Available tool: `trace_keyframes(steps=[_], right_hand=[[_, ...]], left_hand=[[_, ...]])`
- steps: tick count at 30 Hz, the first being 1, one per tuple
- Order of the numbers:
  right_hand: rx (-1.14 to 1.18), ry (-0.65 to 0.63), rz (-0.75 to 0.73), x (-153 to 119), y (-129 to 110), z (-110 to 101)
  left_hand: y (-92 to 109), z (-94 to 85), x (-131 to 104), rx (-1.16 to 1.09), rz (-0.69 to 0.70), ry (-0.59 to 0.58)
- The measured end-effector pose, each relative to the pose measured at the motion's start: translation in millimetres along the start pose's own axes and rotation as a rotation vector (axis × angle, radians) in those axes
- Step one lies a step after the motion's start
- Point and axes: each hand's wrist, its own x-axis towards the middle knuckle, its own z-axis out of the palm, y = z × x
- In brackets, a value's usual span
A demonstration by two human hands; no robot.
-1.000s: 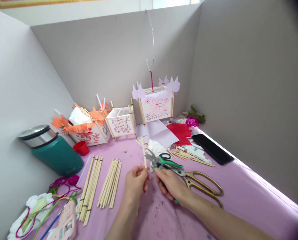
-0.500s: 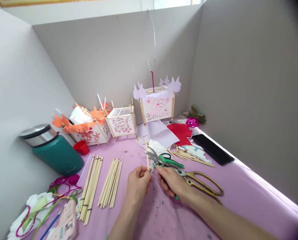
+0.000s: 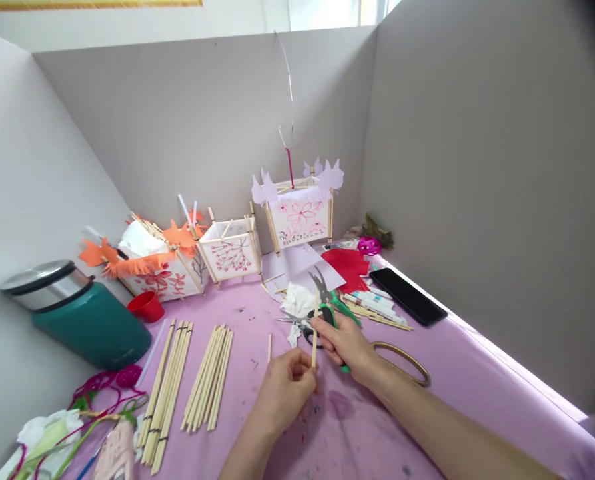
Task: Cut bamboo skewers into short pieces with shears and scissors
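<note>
My left hand [image 3: 290,387] pinches the lower part of a short wooden stick [image 3: 315,340], which stands nearly upright. Just right of it, my right hand [image 3: 344,343] is wrapped round green-handled pruning shears [image 3: 323,287], whose blades are open and point up and away. The right fingertips are close to the stick's upper part; whether they touch it I cannot tell. Another short stick [image 3: 270,348] lies on the cloth left of my hands. Black-handled scissors [image 3: 297,321] lie behind them, by a crumpled white tissue [image 3: 298,299].
Stick bundles [image 3: 208,378] and a teal bottle [image 3: 90,327] are on the left. Paper lanterns [image 3: 231,250] stand along the back partition. Gold-handled scissors [image 3: 417,367] lie partly under my right forearm, and a black phone [image 3: 408,296] is at the right.
My left hand has moved lower and slightly right with the stick. The shears' blades have turned from pointing left to pointing upward and away from the stick. The view has shifted right.
</note>
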Motion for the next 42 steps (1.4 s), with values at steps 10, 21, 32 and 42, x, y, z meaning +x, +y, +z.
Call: trace_keyframes(steps=[10,21,32,42], right_hand=[[-0.072,-0.211,-0.015,-13,7,11],[-0.593,-0.138,-0.221,-22,6,16],[-0.097,-0.261,-0.11,-26,-1,5],[0.138,-0.376,-0.043,-25,1,2]], left_hand=[[7,-13.6,4,-0.13,0.08,0.208],[7,-20.0,4,-0.366,0.108,0.309],[6,-24.3,9,-0.621,0.15,0.345],[3,-20.4,6,-0.514,0.159,0.24]])
